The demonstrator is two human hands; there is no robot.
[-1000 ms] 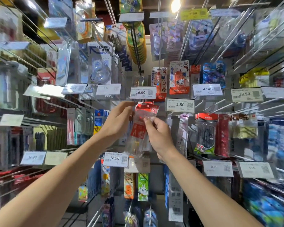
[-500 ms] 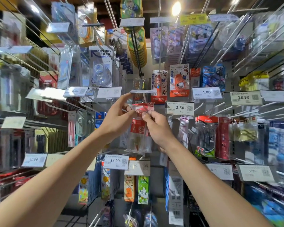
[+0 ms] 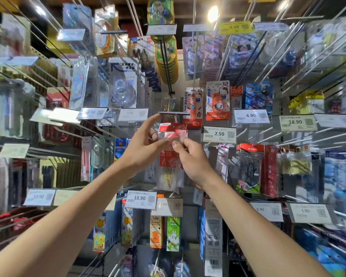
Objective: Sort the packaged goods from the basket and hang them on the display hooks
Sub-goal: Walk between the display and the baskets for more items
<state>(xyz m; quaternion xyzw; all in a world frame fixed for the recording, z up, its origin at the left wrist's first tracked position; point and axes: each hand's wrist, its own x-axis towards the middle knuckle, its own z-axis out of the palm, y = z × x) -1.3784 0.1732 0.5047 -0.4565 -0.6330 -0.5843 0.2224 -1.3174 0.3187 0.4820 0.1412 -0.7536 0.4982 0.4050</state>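
Holding one clear plastic packet (image 3: 170, 156) by its top edge, two bare hands meet just left of the white 2.50 price tag (image 3: 219, 134). The packet has a red header card with white print, a red printed insert under it, and a see-through lower half whose contents are too blurred to name; it hangs down to the lower left of that tag. The left hand (image 3: 142, 148) pinches the header with its thumb, while its index finger reaches up and touches the end of a price plate (image 3: 173, 112) flipped up flat, seen edge-on, above and left of the 2.50 tag and right over the packet. The right hand (image 3: 192, 158), nearest the tag, has thumb and fingers clamped on the header's right corner. Directly above the tag hang two Hello Kitty packs (image 3: 217, 100), side by side. Up and to its right are a 4.90 tag (image 3: 251, 115) and an 18.90 tag (image 3: 295, 122); down and to its left sits a second 18.90 tag (image 3: 140, 198).
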